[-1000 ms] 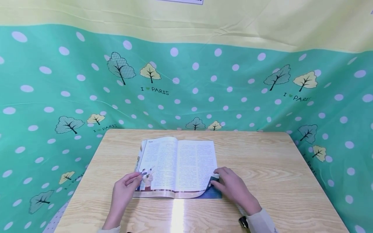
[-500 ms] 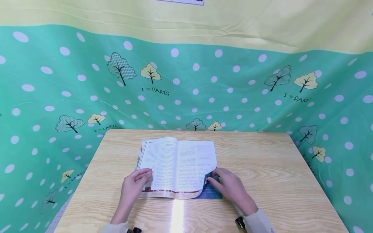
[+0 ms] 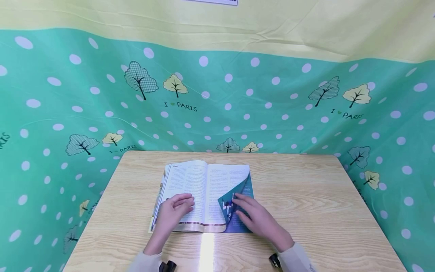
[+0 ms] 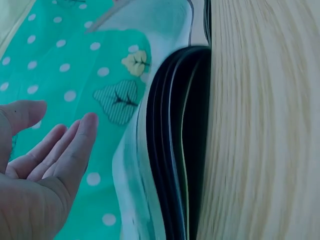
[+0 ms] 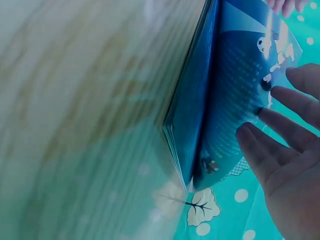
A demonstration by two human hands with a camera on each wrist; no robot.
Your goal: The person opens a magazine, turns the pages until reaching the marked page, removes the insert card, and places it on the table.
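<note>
On the wooden table lies an open magazine (image 3: 180,177) with columns of text on both pages. Its right-hand leaf (image 3: 234,190) is lifted and curls leftward, baring a teal underside with a picture and the dark blue page (image 3: 242,224) below. My right hand (image 3: 256,217) has its fingertips against that underside; in the right wrist view the fingers (image 5: 287,127) reach out to the bent leaf (image 5: 235,90). Over the lower left page hovers my left hand (image 3: 173,213), holding nothing; the left wrist view shows its thumb (image 4: 27,114) apart from the fingers.
The pale wooden table (image 3: 299,181) extends around the magazine. A green dotted cloth (image 3: 217,94) with tree prints hangs behind and at both sides. Black wrist devices (image 3: 167,266) sit at both cuffs.
The leaf's lower right corner has been lifted and pushed leftward, curling further. My right hand has moved slightly left with it. My left hand has moved right, from the magazine's left edge over the page.
</note>
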